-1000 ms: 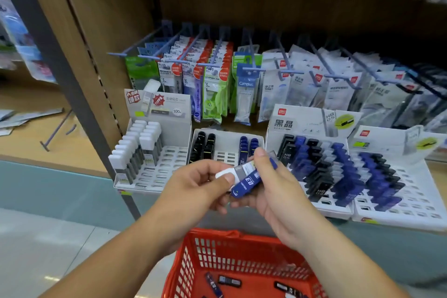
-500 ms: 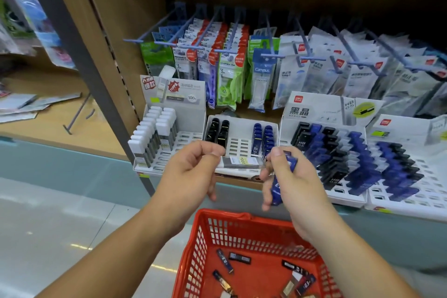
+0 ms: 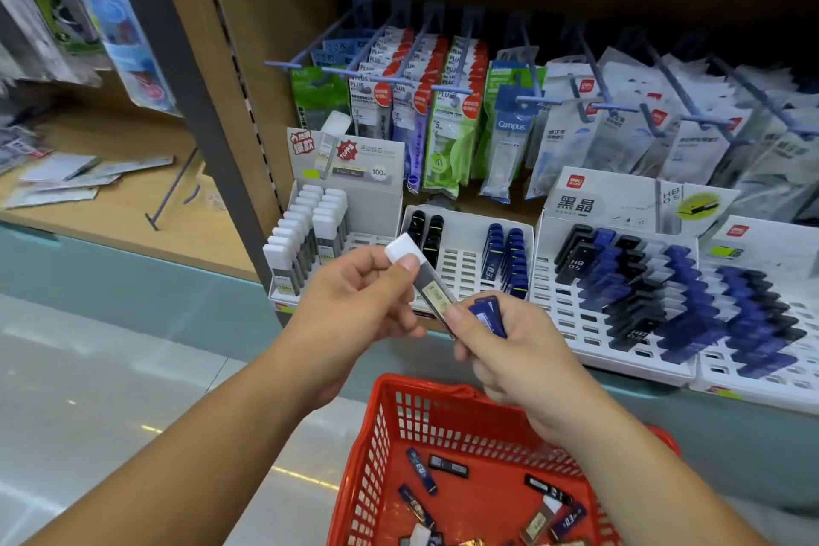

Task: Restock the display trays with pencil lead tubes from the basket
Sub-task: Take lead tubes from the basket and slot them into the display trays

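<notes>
basket [image 3: 381, 448] red, lattice walls. white-cap tube [image 3: 432, 289]: grey body, yellow label. blue tube [image 3: 489, 317] dark navy. trays [image 3: 461, 264] white w/ slot pattern; stock black + blue. shelf [image 3: 133, 231] tan wood, hooks [image 3: 447, 90] pale blue.

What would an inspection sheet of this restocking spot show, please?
Surface: wooden shelf carrying four white slotted trays, all part filled.
Job's things: red basket below, loose tubes inside; white-capped tube and blue tube in hand.
Clutter: loose packets and a hook lying on the neighbouring shelf.
Grippers: left hand pinches the white-capped tube; right hand grips the blue tube.
Cables: nothing seen.
Surroundings: hanging packets on blue hooks; pale floor.
</notes>
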Available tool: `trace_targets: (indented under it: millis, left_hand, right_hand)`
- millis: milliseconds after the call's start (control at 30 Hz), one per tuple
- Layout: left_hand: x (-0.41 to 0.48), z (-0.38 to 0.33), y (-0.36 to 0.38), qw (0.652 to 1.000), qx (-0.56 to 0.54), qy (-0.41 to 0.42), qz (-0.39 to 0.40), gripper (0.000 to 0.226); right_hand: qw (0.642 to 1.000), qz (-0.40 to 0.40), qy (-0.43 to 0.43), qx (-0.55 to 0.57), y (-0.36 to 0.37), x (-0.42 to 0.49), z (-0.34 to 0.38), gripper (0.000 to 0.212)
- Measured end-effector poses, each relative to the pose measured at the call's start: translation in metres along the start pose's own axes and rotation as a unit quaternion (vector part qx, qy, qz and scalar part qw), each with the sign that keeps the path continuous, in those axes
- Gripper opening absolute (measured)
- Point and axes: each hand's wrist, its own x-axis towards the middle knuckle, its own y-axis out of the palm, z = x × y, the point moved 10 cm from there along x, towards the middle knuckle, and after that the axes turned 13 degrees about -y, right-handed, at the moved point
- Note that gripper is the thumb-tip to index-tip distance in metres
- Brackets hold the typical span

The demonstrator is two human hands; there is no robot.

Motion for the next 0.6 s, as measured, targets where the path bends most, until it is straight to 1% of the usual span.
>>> trace_targets:
  millis: [33,67,100,133,167,200,267,300,333,400,467,500,600]
  left_hand:
    - [-0.001,-0.002,-0.005,0.999,0.023,0.006,-0.021,0.023]
    - [-0.002,-0.004,-0.01,0.998,0.048,0.011,-0.041,0.028]
    - [-0.004,-0.007,-0.016,0.996,0.069,0.017,-0.061,0.035]
    - [-0.007,-0.01,-0.022,0.993,0.085,0.023,-0.084,0.04]
    - [-0.01,-0.014,-0.029,0.989,0.1,0.033,-0.106,0.04]
    - [-0.012,-0.019,-0.036,0.984,0.117,0.044,-0.123,0.036]
    - [-0.017,-0.028,-0.049,0.977,0.146,0.064,-0.144,0.021]
    - [-0.018,-0.033,-0.055,0.973,0.157,0.072,-0.151,0.01]
    - [-0.021,-0.041,-0.064,0.967,0.173,0.087,-0.163,0.005]
    - [-0.026,-0.059,-0.076,0.949,0.217,0.131,-0.187,0.01]
    - [-0.03,-0.083,-0.084,0.917,0.293,0.17,-0.213,0.009]
    - [-0.028,-0.093,-0.085,0.892,0.35,0.18,-0.221,0.01]
    - [-0.008,-0.11,-0.088,0.823,0.503,0.163,-0.209,0.012]
  right_hand:
    - [0.999,0.0,-0.02,-0.036,0.002,0.002,0.006,0.014]
    - [0.993,-0.002,-0.054,-0.102,0.004,0.005,0.015,0.013]
    - [0.981,0.0,-0.092,-0.17,0.007,0.007,0.023,0.014]
    - [0.97,0.005,-0.119,-0.213,0.013,0.009,0.03,0.014]
    - [0.964,0.015,-0.136,-0.228,0.021,0.011,0.034,0.014]
    - [0.965,0.026,-0.143,-0.218,0.029,0.013,0.038,0.015]
    - [0.977,0.046,-0.13,-0.16,0.044,0.018,0.042,0.013]
    - [0.985,0.044,-0.108,-0.124,0.048,0.02,0.04,0.014]
    - [0.993,0.039,-0.076,-0.083,0.054,0.022,0.037,0.017]
    - [1.0,0.021,-0.007,0.016,0.064,0.026,0.024,0.032]
    - [0.995,0.006,0.04,0.091,0.074,0.027,0.017,0.041]
    - [0.992,0.001,0.055,0.117,0.079,0.028,0.015,0.042]
    - [0.98,-0.003,0.081,0.183,0.091,0.031,0.017,0.044]
